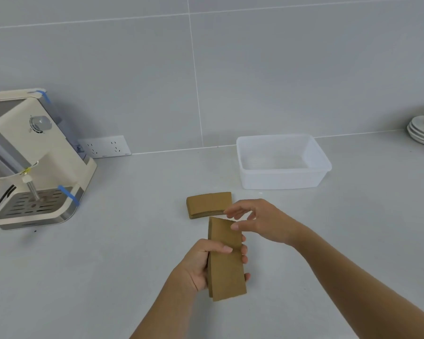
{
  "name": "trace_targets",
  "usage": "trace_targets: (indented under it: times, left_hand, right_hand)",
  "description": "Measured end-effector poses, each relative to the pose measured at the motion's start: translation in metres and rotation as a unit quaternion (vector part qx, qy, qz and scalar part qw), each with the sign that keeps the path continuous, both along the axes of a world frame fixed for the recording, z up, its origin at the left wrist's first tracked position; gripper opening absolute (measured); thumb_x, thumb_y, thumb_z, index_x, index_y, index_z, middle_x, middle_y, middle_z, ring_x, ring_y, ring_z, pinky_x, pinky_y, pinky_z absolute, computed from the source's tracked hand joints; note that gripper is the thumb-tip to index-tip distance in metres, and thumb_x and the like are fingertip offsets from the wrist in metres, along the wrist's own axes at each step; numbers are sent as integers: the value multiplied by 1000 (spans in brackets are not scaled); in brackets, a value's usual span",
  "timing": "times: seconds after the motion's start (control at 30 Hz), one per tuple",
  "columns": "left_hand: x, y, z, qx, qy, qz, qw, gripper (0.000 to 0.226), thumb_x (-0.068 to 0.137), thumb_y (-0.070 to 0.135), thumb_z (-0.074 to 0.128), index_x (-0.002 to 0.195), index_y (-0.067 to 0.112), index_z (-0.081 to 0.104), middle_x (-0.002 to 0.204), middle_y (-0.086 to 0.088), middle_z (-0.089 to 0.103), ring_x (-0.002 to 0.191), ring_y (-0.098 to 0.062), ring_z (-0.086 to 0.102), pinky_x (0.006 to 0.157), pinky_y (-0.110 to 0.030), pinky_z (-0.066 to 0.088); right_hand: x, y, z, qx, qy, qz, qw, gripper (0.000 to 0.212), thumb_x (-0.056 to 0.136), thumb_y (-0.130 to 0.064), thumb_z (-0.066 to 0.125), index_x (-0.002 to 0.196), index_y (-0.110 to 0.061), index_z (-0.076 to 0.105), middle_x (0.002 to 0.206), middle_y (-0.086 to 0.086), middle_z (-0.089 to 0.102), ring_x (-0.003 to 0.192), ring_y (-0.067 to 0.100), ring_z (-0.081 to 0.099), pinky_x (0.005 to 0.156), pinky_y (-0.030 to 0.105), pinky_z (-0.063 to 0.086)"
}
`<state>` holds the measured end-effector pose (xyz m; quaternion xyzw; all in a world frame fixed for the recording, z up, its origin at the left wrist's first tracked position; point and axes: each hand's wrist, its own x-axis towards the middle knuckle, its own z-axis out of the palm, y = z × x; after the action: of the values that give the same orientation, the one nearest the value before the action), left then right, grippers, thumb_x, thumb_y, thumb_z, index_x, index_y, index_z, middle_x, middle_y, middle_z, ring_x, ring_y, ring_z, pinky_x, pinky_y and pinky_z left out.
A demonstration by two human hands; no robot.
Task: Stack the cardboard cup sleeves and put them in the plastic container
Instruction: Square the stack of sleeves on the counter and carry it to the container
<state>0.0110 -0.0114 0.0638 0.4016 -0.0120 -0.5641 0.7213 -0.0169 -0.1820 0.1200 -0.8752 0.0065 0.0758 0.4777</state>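
At the far left of the grey counter [108,241] stands one cream coffee machine [32,162], with strips of blue tape on its corners, and just behind its right side a white double wall socket [105,146] is set low in the tiled wall.

The left hand [206,263] comes up from the bottom edge, forearm angled up and to the right, palm turned inward. It is closed around a bundle of flattened brown cardboard sleeves [227,260], thumb lying across the front face and fingertips curling round the right edge. The bundle stands on end above the counter, leaning slightly left at the top, and sticks out above and below the grip; layered edges show along its left side, but how many sleeves it holds cannot be told.

A second stack of sleeves [209,204] lies flat on the counter just beyond the held bundle's top, its count also unreadable.

The right hand [260,222] reaches in from the lower right, forearm running diagonally, fingers loosely spread and pointing left. Its thumb tip rests at the upper right corner of the held bundle, while the index finger hovers near the flat stack's right end; it grips nothing.

Farther back and right sits one translucent plastic container [283,178], well apart from both stacks. At the far right edge is a pile of white saucers [422,133].
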Motion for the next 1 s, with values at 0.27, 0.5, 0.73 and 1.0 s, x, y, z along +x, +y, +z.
trace_targets:
  times: [0.27,0.5,0.73,1.0]
  left_hand:
    - [-1,-10,6,27,-33,-90,995,35,64,7,63,99,6,66,86,-12,64,79,-25,62,85,-48,51]
    - [8,-15,8,30,-66,-87,994,54,58,22,82,107,6,66,93,-13,68,85,-26,64,88,-48,49]
    - [29,-13,24,50,-124,93,987,65,59,48,79,114,15,67,110,-10,68,97,-26,64,83,-40,53]
    - [34,0,2,20,-84,379,921,66,74,50,62,122,5,55,115,-12,62,107,-24,58,88,-38,45]
  right_hand:
    - [0,-10,-1,95,75,32,992,31,78,-7,69,108,-8,64,94,2,66,84,7,60,71,10,47]
    - [12,-17,-6,148,73,38,986,19,77,1,68,89,-14,64,78,-1,64,68,1,60,66,12,48]
    - [29,-31,2,205,17,-19,978,20,78,4,65,87,-13,63,82,3,63,75,13,60,70,14,50]
    - [46,-51,-2,274,-17,-132,952,19,78,3,65,87,-14,63,82,4,65,77,15,61,66,14,49]
